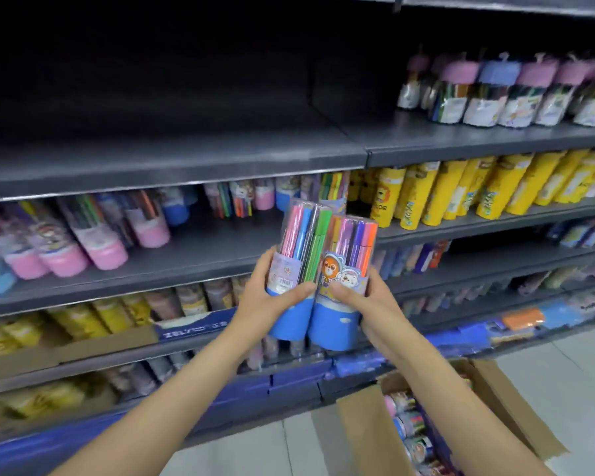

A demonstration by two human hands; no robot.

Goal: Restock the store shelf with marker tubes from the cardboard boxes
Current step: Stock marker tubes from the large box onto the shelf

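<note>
Before the shelf (pixel 193 249), two marker tubes held up side by side, touching.

Left hand (pixel 272 293) wraps the left tube (pixel 296 255) low down, thumb across its front above the blue base; right hand (pixel 361 297) grips the right tube (pixel 344 269) likewise. Both tubes upright, tilted slightly apart at top. Open cardboard box (pixel 364 427) on floor, lower right, more tubes inside.

We see two bare forearms entering from 6 o'clock, sleeveless, and bare hands: left (pixel 272 293), right (pixel 368 297).
</note>
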